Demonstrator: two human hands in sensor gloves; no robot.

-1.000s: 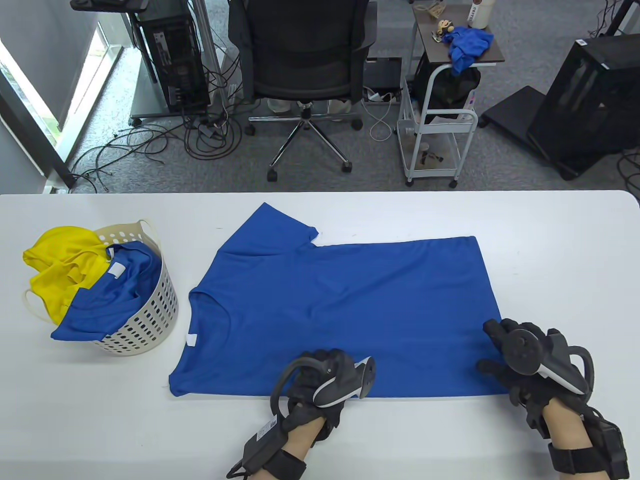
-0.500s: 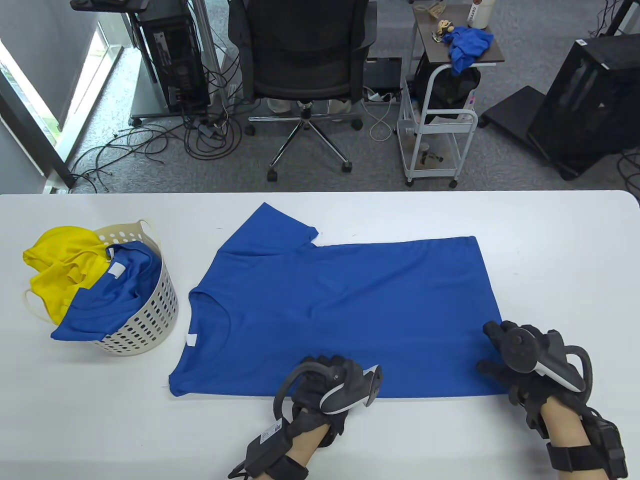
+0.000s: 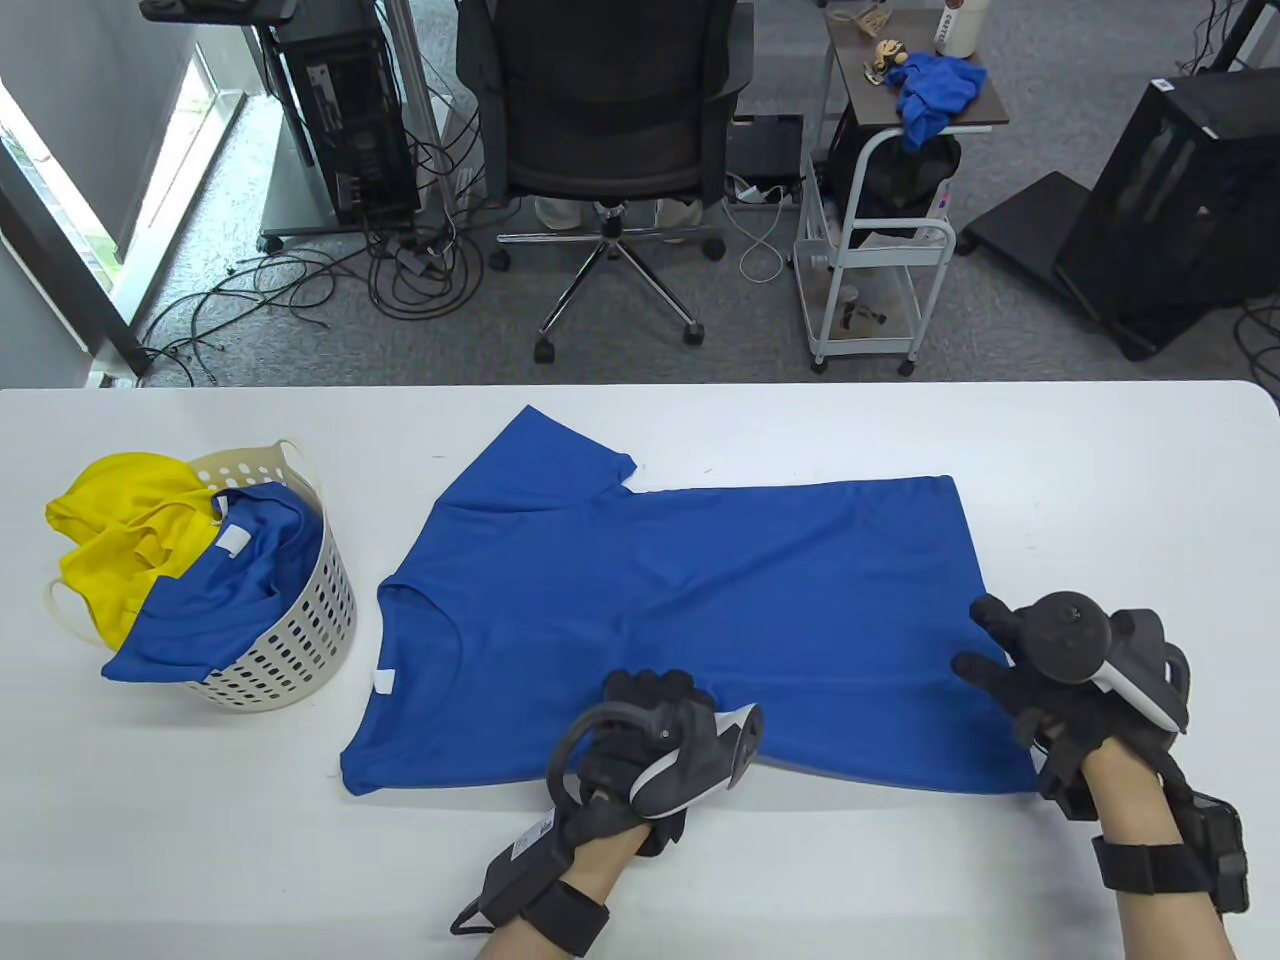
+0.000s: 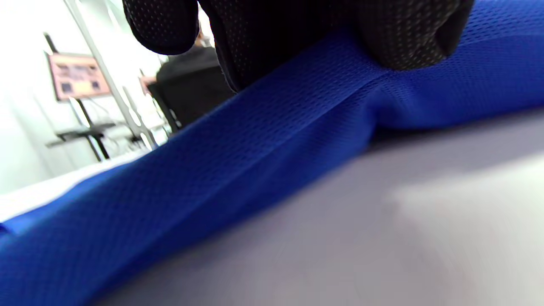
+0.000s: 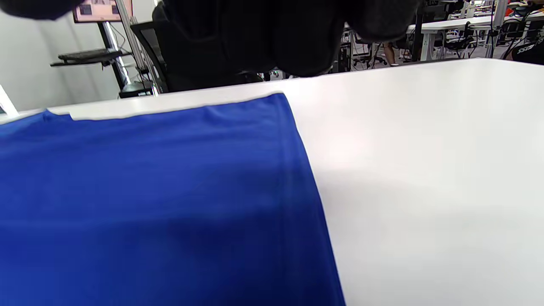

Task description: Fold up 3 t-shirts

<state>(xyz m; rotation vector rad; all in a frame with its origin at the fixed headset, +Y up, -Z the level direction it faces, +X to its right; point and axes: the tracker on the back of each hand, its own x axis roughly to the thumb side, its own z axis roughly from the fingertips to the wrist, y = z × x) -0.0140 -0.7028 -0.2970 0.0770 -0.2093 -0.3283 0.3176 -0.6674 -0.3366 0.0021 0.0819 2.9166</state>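
On table, hands [image 3: 650, 745] gripping t-shirt [image 3: 700, 600] — near edge

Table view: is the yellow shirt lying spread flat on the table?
No, the yellow shirt sits bunched in the basket.

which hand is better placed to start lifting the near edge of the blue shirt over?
Left hand: its fingers already pinch the near edge of the blue t-shirt, raised off the table. The right hand is at the hem corner; grip unclear.
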